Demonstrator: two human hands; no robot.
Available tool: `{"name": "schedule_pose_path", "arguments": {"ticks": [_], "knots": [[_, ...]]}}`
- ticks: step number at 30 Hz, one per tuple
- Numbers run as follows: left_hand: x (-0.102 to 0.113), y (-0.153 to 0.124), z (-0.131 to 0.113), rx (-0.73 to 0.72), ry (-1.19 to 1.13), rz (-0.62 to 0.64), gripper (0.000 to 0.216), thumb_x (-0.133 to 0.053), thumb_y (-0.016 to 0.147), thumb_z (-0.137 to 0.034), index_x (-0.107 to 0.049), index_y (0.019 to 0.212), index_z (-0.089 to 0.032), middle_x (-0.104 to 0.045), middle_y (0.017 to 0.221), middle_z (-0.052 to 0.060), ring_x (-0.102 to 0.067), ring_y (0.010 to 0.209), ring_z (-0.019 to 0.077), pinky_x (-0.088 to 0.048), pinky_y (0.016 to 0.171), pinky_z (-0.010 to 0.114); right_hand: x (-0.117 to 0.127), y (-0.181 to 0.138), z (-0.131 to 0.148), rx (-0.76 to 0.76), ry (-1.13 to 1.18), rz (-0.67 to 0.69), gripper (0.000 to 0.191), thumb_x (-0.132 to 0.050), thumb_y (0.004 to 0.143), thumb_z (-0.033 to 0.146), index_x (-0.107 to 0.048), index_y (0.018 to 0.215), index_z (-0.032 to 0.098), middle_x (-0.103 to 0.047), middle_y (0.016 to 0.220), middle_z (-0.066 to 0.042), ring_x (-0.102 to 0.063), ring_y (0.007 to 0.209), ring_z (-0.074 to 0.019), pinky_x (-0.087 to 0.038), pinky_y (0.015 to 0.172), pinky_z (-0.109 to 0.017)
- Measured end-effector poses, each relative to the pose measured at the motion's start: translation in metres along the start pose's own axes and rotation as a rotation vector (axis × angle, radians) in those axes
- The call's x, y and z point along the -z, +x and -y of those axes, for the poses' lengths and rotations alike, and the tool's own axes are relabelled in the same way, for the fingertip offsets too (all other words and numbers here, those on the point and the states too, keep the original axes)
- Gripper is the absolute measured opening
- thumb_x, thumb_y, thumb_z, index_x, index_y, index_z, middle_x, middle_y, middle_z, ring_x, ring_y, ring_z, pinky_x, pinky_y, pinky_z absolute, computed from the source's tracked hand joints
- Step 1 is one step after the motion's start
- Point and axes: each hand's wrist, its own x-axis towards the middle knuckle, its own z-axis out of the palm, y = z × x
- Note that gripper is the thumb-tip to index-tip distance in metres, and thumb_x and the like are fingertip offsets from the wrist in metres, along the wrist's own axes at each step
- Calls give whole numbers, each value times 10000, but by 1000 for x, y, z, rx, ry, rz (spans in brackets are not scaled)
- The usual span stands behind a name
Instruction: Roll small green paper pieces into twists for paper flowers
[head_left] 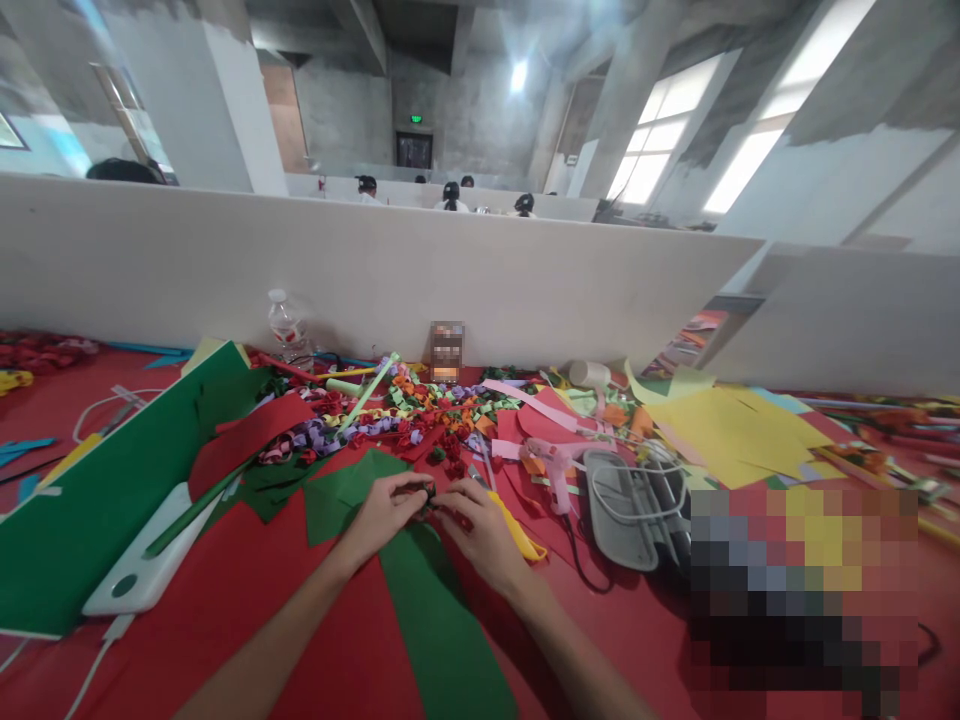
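Note:
My left hand [386,515] and my right hand [480,532] meet above the middle of the table, fingertips pinched together. Between them is a small dark green piece [430,494], mostly covered by the fingers; its exact shape does not show. Under my wrists lie sheets of green paper [442,600] and red paper [232,590]. Beside my right hand rests a yellow-handled tool [525,535], partly hidden by it. A pink glue gun [555,470] lies farther right. Curled paper pieces [420,400] in several colours are heaped beyond my hands.
A green board [150,470] leans at the left behind a white power strip [142,570]. A grey case [619,515] with a cable lies right, near yellow paper [739,430]. A bottle [285,325] and phone [448,350] stand by the white partition [525,270].

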Motion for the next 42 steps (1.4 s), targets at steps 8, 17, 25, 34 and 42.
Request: {"name": "schedule_pose_path", "arguments": {"ticks": [8,17,25,34,42], "knots": [[0,1,7,-46,46,25,340,-657,803,-336,-683,1085,-147,-734,1013,100,-697,830,208,-546,754,304,-5,-2,-1,-30,-13,-10,132,-562,903,142,-650,956,225,-609,918,-41,-596,850,-177,-486,764,-293],[-1,2,0,13,-89,-23,423,-705,757,-374,-658,1107,-141,-708,986,95,-683,853,218,-571,735,321,2,2,9,-43,51,-18,211,-524,909,148,-651,1060,224,-640,986,-66,-616,898,-188,-497,797,-304],[-2,3,-2,-32,-3,-34,437,-643,806,-428,-630,1159,-172,-686,1022,90,-666,712,176,-569,639,310,-5,2,9,-235,248,-142,223,-544,894,237,-637,1093,199,-677,905,-46,-633,799,-178,-511,718,-283],[-5,-7,-13,-396,354,-99,177,-599,859,-322,-718,914,-203,-664,1099,99,-639,1005,229,-530,799,310,-4,4,8,-289,329,-226,132,-576,871,297,-624,897,177,-660,823,-47,-629,766,-190,-527,721,-302],[-7,-6,-4,-343,242,-53,122,-628,829,-274,-655,915,-192,-657,1103,84,-668,922,194,-545,803,300,-7,1,12,-214,203,-235,71,-562,879,234,-614,882,186,-666,828,-36,-629,761,-174,-502,713,-273]]}}
